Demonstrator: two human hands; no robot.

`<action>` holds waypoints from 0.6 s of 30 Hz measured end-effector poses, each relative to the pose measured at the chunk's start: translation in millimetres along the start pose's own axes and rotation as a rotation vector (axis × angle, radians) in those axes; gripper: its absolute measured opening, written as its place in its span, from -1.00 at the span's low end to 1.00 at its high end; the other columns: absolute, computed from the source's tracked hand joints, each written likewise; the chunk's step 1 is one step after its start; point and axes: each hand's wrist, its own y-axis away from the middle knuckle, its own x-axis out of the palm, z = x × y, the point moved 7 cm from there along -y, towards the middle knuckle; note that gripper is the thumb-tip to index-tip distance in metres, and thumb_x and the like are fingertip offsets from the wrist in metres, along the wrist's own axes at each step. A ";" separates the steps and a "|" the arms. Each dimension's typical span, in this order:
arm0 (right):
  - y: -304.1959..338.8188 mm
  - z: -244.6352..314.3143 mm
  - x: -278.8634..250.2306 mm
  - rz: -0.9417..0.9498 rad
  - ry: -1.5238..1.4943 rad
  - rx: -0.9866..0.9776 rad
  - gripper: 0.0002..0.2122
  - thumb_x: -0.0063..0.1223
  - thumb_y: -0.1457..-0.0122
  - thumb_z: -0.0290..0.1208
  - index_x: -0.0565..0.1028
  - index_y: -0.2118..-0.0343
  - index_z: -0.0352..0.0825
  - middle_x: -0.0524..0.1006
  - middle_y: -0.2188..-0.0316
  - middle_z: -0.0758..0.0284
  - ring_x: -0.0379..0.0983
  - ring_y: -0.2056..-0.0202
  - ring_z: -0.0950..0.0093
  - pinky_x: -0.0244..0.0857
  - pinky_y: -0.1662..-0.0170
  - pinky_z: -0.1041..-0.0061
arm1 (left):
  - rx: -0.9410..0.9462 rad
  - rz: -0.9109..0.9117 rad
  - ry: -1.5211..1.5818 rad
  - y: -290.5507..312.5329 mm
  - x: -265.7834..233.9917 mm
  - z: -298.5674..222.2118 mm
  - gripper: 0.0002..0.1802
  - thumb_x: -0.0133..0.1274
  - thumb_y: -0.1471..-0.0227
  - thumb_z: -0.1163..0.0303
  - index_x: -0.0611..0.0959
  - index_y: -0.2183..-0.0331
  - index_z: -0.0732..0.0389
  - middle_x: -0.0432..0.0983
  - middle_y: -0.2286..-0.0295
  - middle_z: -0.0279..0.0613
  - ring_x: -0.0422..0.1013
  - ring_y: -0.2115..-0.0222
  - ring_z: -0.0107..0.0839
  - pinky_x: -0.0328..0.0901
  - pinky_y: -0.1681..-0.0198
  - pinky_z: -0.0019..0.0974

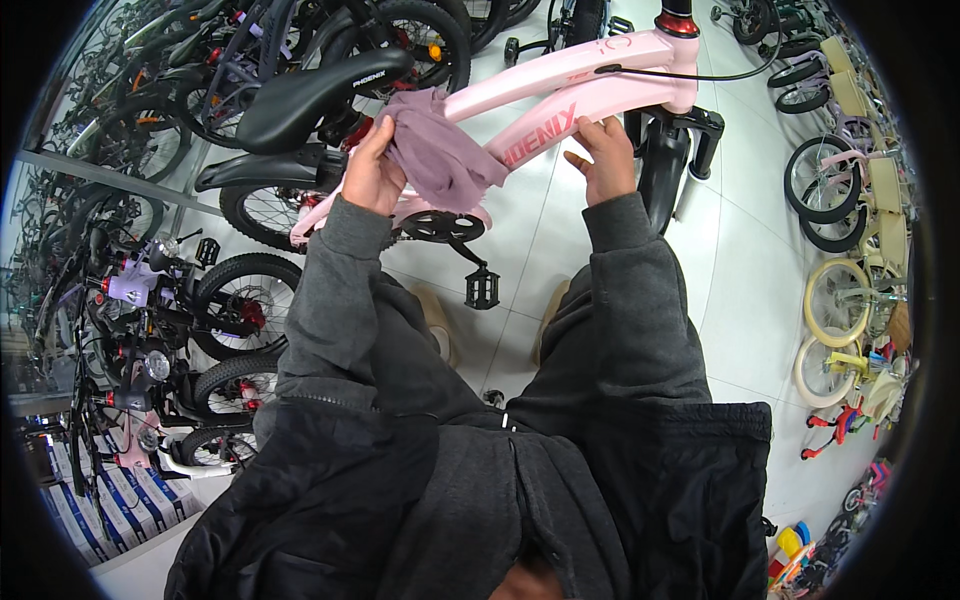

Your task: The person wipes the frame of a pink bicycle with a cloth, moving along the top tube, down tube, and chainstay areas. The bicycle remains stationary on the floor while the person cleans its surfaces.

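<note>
A pink bicycle (545, 78) stands across in front of me, its handlebar end to the right and its black saddle (318, 100) to the left. My left hand (374, 178) grips a mauve cloth (440, 158), which drapes over the frame near the seat tube and hides part of it. My right hand (606, 165) is at the lower edge of the down tube, fingers apart, with a fingertip at or very near the paint. Below the cloth are the black chainring (438, 228) and a black pedal (482, 288).
Many bicycles crowd the left side, with a small black-tyred wheel (247, 305) close by. Blue-and-white boxes (125, 505) lie at the lower left. More small bikes (822, 180) line the right. Pale floor tiles (750, 290) lie between, and my shoes (437, 325) are under the bike's near side.
</note>
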 end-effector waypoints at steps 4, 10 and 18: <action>-0.9 0.1 -1.8 -0.010 0.006 -0.003 -0.73 -0.03 -0.04 -0.35 0.32 0.19 -0.27 0.39 0.35 0.47 0.29 0.31 0.61 0.23 0.33 0.54 | -0.241 0.065 0.250 11.4 16.0 14.5 -0.49 -0.25 -0.13 0.07 0.31 0.00 0.22 0.32 0.07 -0.15 0.27 0.05 -0.27 0.19 0.01 -0.15; -1.9 -1.3 -2.3 -0.032 0.000 -0.008 -0.76 -0.02 -0.05 -0.35 0.32 0.23 -0.27 0.42 0.32 0.46 0.32 0.29 0.61 0.24 0.33 0.54 | -0.431 0.291 0.161 39.4 47.4 49.6 -0.32 -0.09 -0.03 -0.01 0.22 -0.05 0.23 0.28 0.04 -0.11 0.23 0.01 -0.25 0.13 -0.04 -0.11; -1.0 0.7 -2.8 -0.020 0.013 -0.011 -0.75 -0.02 -0.05 -0.35 0.32 0.21 -0.27 0.43 0.28 0.44 0.33 0.27 0.57 0.23 0.31 0.53 | -0.447 0.487 -0.579 40.7 42.2 90.2 -0.38 0.05 0.28 0.63 0.35 0.05 0.35 0.40 0.17 -0.15 0.35 0.15 -0.38 0.22 0.04 -0.33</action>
